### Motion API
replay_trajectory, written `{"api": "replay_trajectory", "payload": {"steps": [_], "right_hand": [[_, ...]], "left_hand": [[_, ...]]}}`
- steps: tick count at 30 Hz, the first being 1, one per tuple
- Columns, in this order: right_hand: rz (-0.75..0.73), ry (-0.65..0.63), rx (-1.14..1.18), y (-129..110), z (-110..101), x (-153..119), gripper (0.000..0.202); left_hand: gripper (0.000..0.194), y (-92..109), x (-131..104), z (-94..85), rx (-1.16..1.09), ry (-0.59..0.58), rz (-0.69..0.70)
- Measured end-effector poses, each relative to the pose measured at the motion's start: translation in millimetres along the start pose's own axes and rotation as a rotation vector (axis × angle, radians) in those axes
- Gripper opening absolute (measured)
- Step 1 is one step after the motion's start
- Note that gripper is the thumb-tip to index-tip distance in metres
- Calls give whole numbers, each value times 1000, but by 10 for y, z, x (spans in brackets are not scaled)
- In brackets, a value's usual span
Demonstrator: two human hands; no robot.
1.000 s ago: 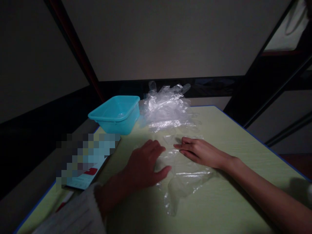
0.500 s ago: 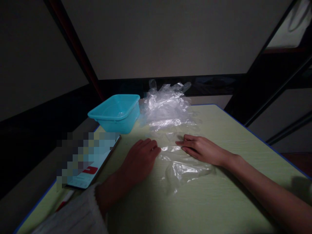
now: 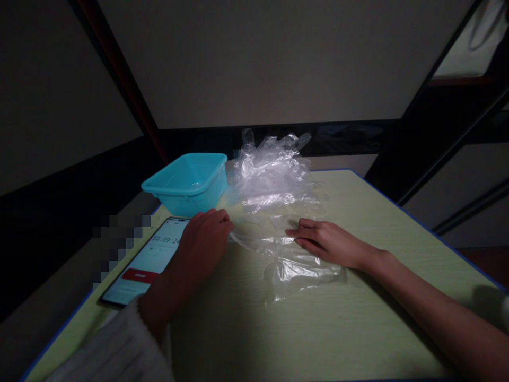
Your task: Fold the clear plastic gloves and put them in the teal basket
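Observation:
A clear disposable plastic glove [image 3: 294, 269] lies crinkled on the table in front of me. My left hand [image 3: 207, 233] is closed on its thin edge, which stretches taut and slightly raised toward the left. On the other side, my right hand [image 3: 324, 241] rests on the film with its fingers closed against the plastic near the table top. Just beyond both hands sits a heaped stack of clear plastic gloves [image 3: 274, 170], with finger shapes sticking up at its back. The exact grip of the right fingertips is partly hidden.
A turquoise plastic basin [image 3: 185, 199] stands at the table's back left. A phone [image 3: 137, 276] with a running timer lies at the left, partly behind my left wrist. The pale table [image 3: 318, 339] has a blue edge. Dark-framed panels [image 3: 278, 63] rise behind it.
My left hand has moved left and slightly away from me, drawing the glove's edge out with it, and now covers part of the phone. My right hand has stayed almost in place.

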State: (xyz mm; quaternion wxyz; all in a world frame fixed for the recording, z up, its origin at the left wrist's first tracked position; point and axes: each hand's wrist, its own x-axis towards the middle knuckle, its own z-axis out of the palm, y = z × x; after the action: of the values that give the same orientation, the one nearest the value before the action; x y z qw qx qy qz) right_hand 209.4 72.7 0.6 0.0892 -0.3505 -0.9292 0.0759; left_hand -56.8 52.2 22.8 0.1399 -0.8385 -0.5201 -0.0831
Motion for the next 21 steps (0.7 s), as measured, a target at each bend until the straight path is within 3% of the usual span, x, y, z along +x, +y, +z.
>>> {"api": "replay_trajectory", "payload": {"steps": [5, 10, 15, 21], "right_hand": [[-12, 29, 28, -1, 14, -4, 33], [-92, 118, 185, -103, 6, 7, 32], [-211, 9, 181, -172, 16, 19, 39], [-250, -107, 108, -163, 59, 4, 65]], "left_hand": [[37, -19, -11, -5, 23, -126, -167], [36, 10, -37, 40, -10, 2, -136], [26, 88, -27, 70, -79, 55, -83], [18, 145, -12, 49, -119, 120, -59]]}}
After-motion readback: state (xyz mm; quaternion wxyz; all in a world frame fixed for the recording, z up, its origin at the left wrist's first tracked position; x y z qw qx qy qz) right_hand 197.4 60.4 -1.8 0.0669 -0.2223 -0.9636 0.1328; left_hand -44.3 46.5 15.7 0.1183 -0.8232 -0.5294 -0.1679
